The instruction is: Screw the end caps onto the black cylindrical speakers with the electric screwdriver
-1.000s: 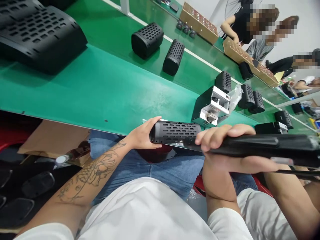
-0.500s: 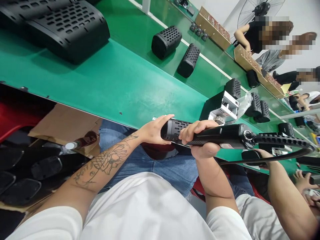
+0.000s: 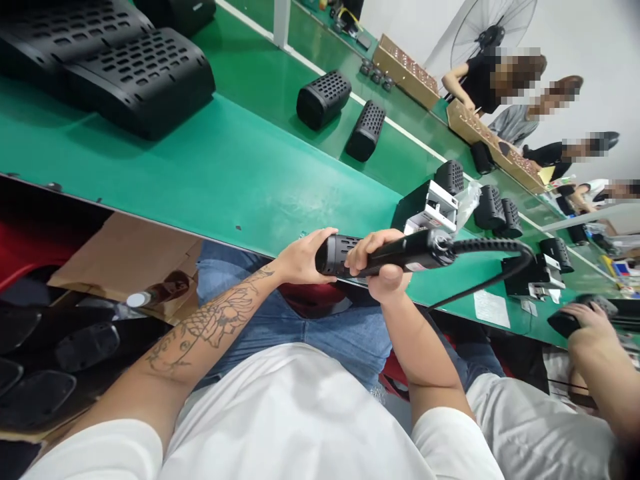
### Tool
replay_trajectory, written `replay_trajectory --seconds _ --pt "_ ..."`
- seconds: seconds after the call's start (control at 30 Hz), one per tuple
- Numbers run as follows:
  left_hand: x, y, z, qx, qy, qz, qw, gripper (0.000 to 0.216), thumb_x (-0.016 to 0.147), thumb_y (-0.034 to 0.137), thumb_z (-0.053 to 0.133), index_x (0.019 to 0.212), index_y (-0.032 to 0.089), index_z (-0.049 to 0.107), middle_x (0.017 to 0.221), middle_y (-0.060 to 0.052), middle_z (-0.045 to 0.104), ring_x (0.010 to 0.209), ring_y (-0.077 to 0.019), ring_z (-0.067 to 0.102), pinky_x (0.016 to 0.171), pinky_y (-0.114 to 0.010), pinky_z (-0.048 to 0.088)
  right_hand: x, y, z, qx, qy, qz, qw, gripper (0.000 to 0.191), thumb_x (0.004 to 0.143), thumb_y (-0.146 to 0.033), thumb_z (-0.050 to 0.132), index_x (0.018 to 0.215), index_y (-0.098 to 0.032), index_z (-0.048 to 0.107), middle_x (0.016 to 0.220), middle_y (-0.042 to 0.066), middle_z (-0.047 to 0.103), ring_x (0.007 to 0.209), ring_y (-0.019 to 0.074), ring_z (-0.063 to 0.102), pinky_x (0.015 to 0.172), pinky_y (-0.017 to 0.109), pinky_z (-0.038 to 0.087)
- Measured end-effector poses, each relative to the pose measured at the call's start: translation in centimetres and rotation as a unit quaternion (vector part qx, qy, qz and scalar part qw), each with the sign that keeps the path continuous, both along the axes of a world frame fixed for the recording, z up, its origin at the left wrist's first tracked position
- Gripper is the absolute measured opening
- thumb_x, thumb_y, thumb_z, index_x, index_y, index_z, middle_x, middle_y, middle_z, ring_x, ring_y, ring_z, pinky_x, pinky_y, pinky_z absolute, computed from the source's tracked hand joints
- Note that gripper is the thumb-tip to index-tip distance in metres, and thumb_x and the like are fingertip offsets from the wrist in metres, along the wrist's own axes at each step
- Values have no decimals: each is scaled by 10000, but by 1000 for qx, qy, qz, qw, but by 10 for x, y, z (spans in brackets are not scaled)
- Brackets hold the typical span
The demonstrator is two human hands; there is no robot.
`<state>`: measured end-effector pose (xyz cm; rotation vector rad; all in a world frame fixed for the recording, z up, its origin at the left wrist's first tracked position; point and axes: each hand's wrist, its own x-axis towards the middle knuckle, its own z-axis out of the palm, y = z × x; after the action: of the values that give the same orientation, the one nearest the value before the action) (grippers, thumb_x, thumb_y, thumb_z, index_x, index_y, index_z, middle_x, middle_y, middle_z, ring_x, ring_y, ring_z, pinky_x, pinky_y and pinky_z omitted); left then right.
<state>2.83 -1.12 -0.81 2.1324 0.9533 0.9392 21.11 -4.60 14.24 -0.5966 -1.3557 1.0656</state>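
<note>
The smooth green bench top (image 3: 240, 180) crosses the frame. At its edge, frame centre, my left hand (image 3: 304, 259), thumb and fingers spread, grips the rounded black perforated housing (image 3: 340, 249). My right hand (image 3: 369, 249) wraps its fingers around the glossy power tool (image 3: 413, 251). The tool's rear and ribbed cable (image 3: 493, 245) have swung left; its tip is hidden.

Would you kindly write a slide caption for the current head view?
Left-hand grip on a perforated black casing, right-hand grip on a corded black tool.
</note>
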Motion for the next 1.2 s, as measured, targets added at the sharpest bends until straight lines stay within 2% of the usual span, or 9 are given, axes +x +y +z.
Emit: replay_trajectory --seconds 0.2,0.33,0.5,0.6,0.67,0.83,0.93,1.07,1.2 --pt "38 -107 -15 48 20 248 967 1415 883 766 978 1869 115 200 1746 -412 535 1658 -613 573 1320 -794 529 47 -28 32 116 63 -107 986 554 992 -916 698 1074 -369 746 594 -106 545 368 141 456 459 315 524" --pt "65 -170 -25 94 63 174 978 1157 1087 487 809 1949 199 94 1842 -370 461 1597 -526 677 1199 -679 685 110 -54 61 125 57 -177 975 569 1025 -919 619 1163 -407 825 647 -78 524 403 144 433 476 343 520" --pt "76 -106 20 296 147 -91 940 822 1079 96 648 1828 392 482 1741 -128 700 1485 -296 767 1270 -476 640 184 -75 63 140 56 -179 972 690 870 -974 747 1121 -350 901 575 -84 501 373 135 367 412 349 465" --pt "86 -32 74 301 256 -175 902 956 896 158 891 1783 309 567 1781 -176 644 1605 -393 653 1394 -588 471 207 -82 53 174 51 -171 968 765 799 -1027 783 1131 -349 904 526 -111 454 341 111 301 382 319 414" --pt "98 2 100 270 321 -222 880 1014 775 320 1008 1710 183 641 1566 -250 748 1443 -454 709 1281 -600 514 208 -86 48 185 58 -170 966 752 830 -979 809 1186 -323 899 554 -105 497 349 104 320 391 318 424" --pt "128 9 102 237 371 -62 896 1043 865 350 968 1779 53 562 1537 -366 710 1404 -554 671 1177 -632 495 180 -90 47 202 53 -181 961 681 902 -887 815 1285 -327 873 620 -94 559 376 116 387 425 334 460" --pt "126 -9 89 182 298 4 937 960 931 374 935 1760 35 588 1664 -397 629 1548 -597 584 1273 -696 439 161 -87 46 201 65 -204 956 687 883 -900 837 1251 -321 876 622 -95 548 375 111 395 415 325 444" --pt "106 -31 89 62 14 -53 997 542 1091 414 760 1581 182 761 1596 -251 724 1514 -457 659 1340 -680 453 142 -76 39 188 106 -250 944 648 938 -901 762 1193 -322 902 615 -96 553 360 97 378 400 320 437" --pt "98 -49 90 -234 -281 -162 917 429 1127 515 808 1425 207 826 1304 -155 834 1174 -286 815 1083 -451 665 124 -66 34 167 142 -259 941 643 963 -908 689 1172 -343 913 610 -109 516 342 92 301 375 321 365"
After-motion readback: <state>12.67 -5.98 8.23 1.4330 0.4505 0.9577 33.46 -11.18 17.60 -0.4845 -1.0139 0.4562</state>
